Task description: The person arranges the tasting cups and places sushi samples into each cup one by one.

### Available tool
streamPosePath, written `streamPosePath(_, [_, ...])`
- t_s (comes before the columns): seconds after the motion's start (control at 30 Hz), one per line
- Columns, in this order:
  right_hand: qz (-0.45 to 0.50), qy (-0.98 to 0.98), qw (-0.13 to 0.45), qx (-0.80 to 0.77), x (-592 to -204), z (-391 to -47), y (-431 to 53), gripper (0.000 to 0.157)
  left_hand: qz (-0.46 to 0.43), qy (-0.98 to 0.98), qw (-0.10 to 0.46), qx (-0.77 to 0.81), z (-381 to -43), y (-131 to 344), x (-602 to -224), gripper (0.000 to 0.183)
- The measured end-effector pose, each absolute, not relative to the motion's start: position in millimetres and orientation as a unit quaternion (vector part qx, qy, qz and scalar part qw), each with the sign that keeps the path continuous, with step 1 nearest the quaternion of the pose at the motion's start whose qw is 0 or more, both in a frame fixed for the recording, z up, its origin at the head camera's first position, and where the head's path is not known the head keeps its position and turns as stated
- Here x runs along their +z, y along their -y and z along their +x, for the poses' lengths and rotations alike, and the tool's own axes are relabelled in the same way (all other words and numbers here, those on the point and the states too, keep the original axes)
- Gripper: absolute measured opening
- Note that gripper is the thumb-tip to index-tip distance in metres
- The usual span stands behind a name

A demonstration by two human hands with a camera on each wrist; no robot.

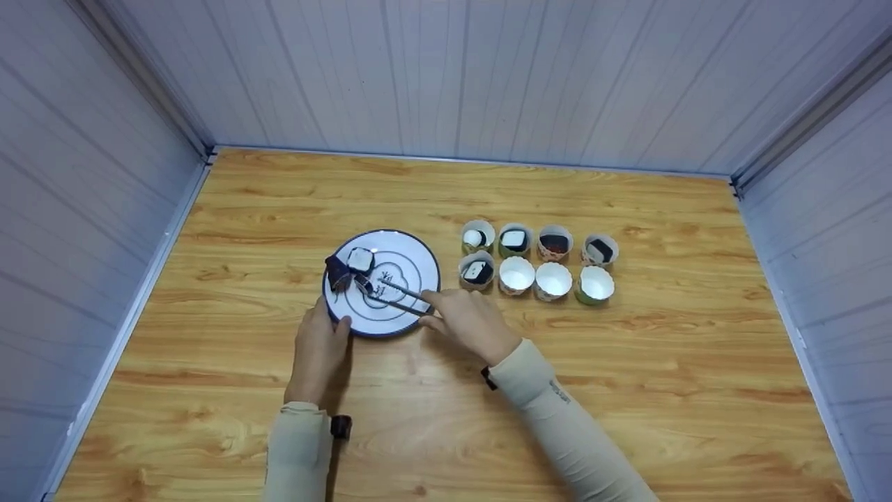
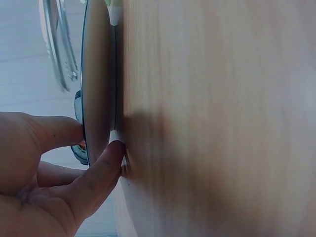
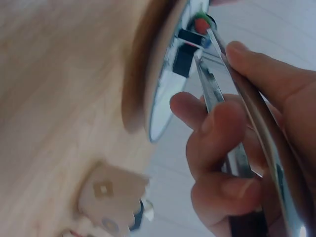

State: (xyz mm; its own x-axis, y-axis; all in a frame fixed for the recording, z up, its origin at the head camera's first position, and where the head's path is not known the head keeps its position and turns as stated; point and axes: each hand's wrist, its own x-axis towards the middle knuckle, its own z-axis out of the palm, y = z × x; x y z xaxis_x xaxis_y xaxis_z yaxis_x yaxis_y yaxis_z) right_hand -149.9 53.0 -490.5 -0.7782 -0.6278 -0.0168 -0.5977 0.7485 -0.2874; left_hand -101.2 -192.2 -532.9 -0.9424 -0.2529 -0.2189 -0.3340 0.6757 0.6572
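A white plate (image 1: 414, 268) with a blue rim lies left of centre. My left hand (image 1: 319, 348) grips its near left edge, thumb at the rim and fingers beneath, as the left wrist view shows. In my right hand (image 1: 474, 321) are metal tongs (image 1: 398, 305), their arms spread apart over the plate. The tips are close to a small dark-and-white piece (image 1: 364, 284). Beside that piece are a white-topped square piece (image 1: 361, 259) and a dark-wrapped piece (image 1: 338, 273). In the right wrist view, a piece with a red-and-green centre (image 3: 202, 24) shows near the tong tips.
Right of the plate stand two rows of paper cups. The back row and the leftmost front cup (image 1: 477, 270) hold dark-and-white pieces. Three front cups, including one white-lined cup (image 1: 553, 281), show only inner walls. Pale panel walls (image 1: 432, 77) enclose the wooden table (image 1: 669, 390) on three sides.
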Motion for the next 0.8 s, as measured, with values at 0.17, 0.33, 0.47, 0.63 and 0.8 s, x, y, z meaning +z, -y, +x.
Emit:
streamPosePath(0.17, [-0.313,-0.940,0.062,-0.122,-496,-152,-39,0.040,-0.159,-0.913,0.052,0.371,-100,193,-533,0.057])
streamPosePath(0.33, [-0.309,-0.941,0.050,-0.127,-500,-151,-30,0.032,-0.147,-0.917,0.032,0.369,-100,193,-535,0.056])
streamPosePath(0.47, [-0.300,-0.943,0.056,-0.130,-501,-150,-28,0.026,-0.143,-0.919,0.024,0.367,-100,192,-536,0.055])
streamPosePath(0.63, [-0.306,-0.942,0.044,-0.131,-499,-150,-32,0.028,-0.148,-0.919,0.029,0.364,-100,193,-535,0.055])
streamPosePath(0.8, [-0.311,-0.940,0.028,-0.136,-493,-148,-44,0.029,-0.156,-0.917,0.040,0.366,-100,193,-535,0.056])
